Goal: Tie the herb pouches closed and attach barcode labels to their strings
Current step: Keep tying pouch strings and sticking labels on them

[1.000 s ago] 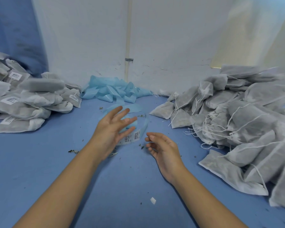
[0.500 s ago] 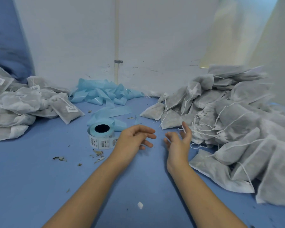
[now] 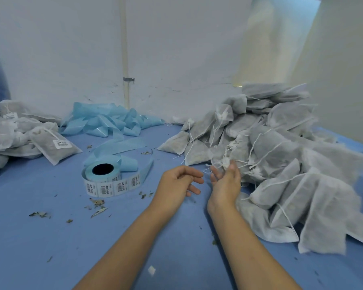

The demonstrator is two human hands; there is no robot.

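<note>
We've got the right hand [image 3: 225, 181] up at the near edge of the untied pouch pile [image 3: 281, 147] — fingertips at a gathered pouch neck [image 3: 225, 162], grip can't be told. Left hand [image 3: 177, 182] hovers w/ fingers loosely curled, holding nothing — label roll [image 3: 104, 177] sits just to its left on the blue table [image 3: 40, 248]; labelled pouches [image 3: 50, 143] far left.

Heap of grey mesh herb pouches [image 3: 11, 130] at left runs off the frame edge; print on the white barcode label roll [image 3: 105, 185] too small to read; right heap's edges blur
</note>
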